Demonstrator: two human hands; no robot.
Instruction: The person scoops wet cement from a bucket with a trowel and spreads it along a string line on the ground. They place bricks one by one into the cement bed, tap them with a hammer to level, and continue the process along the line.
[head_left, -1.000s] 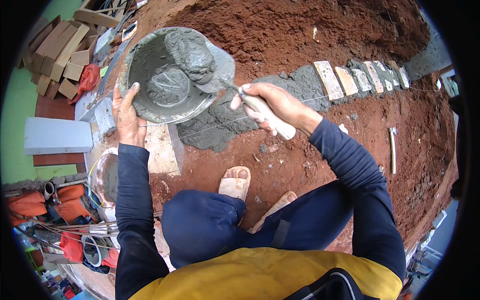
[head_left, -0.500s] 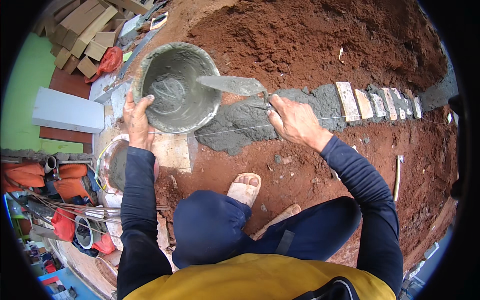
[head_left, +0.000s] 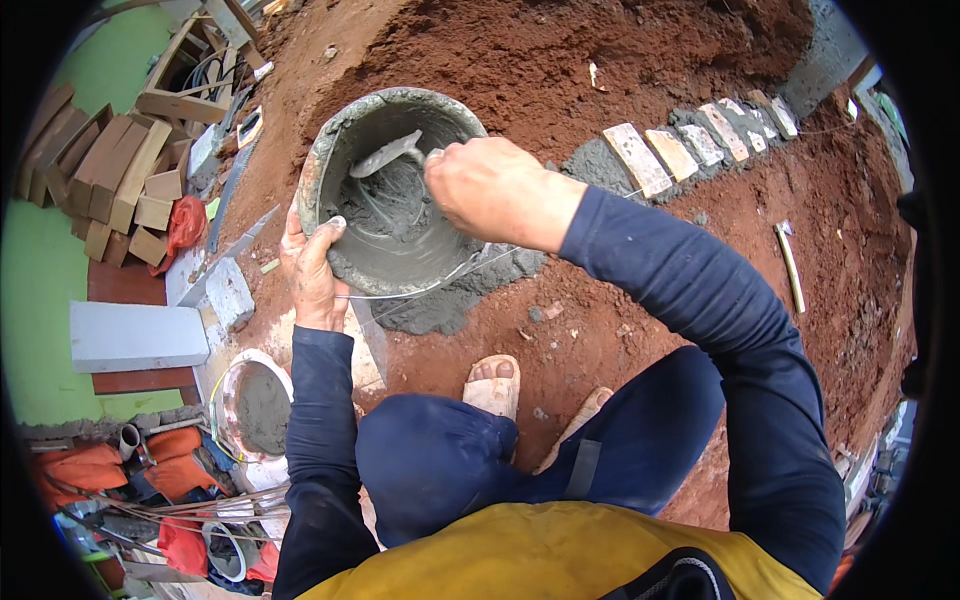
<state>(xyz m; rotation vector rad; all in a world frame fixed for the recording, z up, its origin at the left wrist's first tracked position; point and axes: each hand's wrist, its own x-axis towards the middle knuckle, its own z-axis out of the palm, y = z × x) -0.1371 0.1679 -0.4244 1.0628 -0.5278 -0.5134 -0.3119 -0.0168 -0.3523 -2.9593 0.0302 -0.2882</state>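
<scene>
Apparently mid-scoop, the right grip [head_left: 500, 192] curls tight round the trowel [head_left: 383, 156], the left grip [head_left: 317, 277] clasps the upper-centre bucket [head_left: 317, 165], and lifting mortar [head_left: 408, 212] calls for steadiness.

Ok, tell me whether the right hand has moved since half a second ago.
Yes: judged against the row of bricks, the right hand has moved left, away from the bricks, and now reaches over the bucket.

Your trowel [head_left: 384, 157] lies in the bucket [head_left: 425, 112] — bricks [head_left: 723, 132] far right, wood blocks [head_left: 132, 175] far left, pail [head_left: 230, 400] near left.
</scene>
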